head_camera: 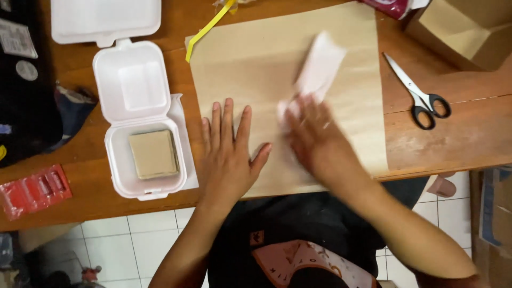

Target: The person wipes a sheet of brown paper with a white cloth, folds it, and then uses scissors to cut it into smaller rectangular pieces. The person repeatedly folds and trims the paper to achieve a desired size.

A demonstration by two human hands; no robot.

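Count on the wooden table (458, 144): one large sheet of brown kraft paper (256, 69), spread flat. One blurred white paper piece (319, 66) over that sheet. Two white foam clamshell containers: one open (140, 120), one at the top edge (104, 20), only partly in view. One square brown cardboard pad (153, 154) inside the open container. One pair of black-handled scissors (418, 93). One yellow strip (208, 28). One red plastic packet (33, 191). One brown cardboard box (469, 32), partly in view. Two bare hands: left hand (229, 154), right hand (314, 138).
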